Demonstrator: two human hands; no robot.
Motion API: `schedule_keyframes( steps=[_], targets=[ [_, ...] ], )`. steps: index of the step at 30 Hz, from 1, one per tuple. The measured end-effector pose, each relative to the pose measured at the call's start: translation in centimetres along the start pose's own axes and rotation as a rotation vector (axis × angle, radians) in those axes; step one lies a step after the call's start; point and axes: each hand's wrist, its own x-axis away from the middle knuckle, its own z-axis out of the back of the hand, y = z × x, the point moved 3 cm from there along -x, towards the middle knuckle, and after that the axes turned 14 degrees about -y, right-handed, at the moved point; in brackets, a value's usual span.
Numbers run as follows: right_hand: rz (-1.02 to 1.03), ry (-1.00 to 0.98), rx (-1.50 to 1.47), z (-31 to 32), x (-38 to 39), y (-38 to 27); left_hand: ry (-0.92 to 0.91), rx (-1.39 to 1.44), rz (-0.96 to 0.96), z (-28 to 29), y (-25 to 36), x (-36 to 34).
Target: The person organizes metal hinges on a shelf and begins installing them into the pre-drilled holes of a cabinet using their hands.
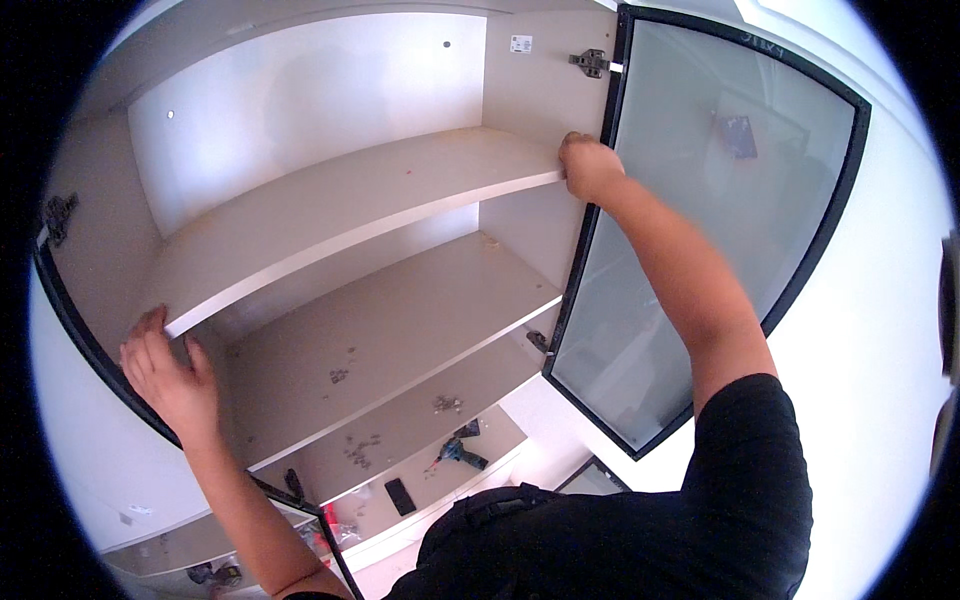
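Note:
A beige shelf board (360, 195) spans the upper part of an open wall cabinet. My left hand (170, 375) is at its left front corner, fingertips curled at the edge and thumb just below. My right hand (592, 168) grips the board's right front end, close beside the cabinet's side wall. Below it lies a fixed-looking shelf (400, 330) with small loose bits (339, 375) on it. A dark hinge (590, 63) is on the right wall above the board, another (58, 220) on the left.
An open frosted-glass door with a black frame (730, 230) hangs at the right, another frame (75, 330) at the left. Lower surfaces hold scattered fittings (362, 450), a cordless drill (460, 452) and a black phone (400, 496). More tools (215, 572) lie at the lower left.

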Motion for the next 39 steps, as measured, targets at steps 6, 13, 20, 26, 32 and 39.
schedule_keyframes(
  steps=[6, 13, 20, 26, 32, 39],
  targets=[
    [-0.005, 0.070, 0.102, 0.5, 0.7, -2.8, 0.007, -0.026, -0.019, 0.6, -1.7, 0.6],
    [-0.129, 0.212, 0.124, -1.3, 2.3, -3.3, 0.011, 0.018, -0.043, 1.2, 0.4, -0.2],
    [-0.055, 0.308, 0.153, -1.6, 1.3, -2.6, 0.029, -0.019, -0.015, 1.3, 0.7, -0.3],
    [0.102, 0.321, 0.142, -1.9, 0.7, -1.3, 0.241, 0.218, 0.003, 0.7, 2.5, 2.1],
    [0.211, 0.300, 0.071, -1.6, 0.1, -0.7, -0.387, 0.592, -0.011, -9.4, 4.1, 16.3],
    [0.186, 0.261, 0.005, -2.0, 0.4, -0.4, -0.828, 0.916, 0.207, -11.2, 6.4, 15.1]
  ],
)
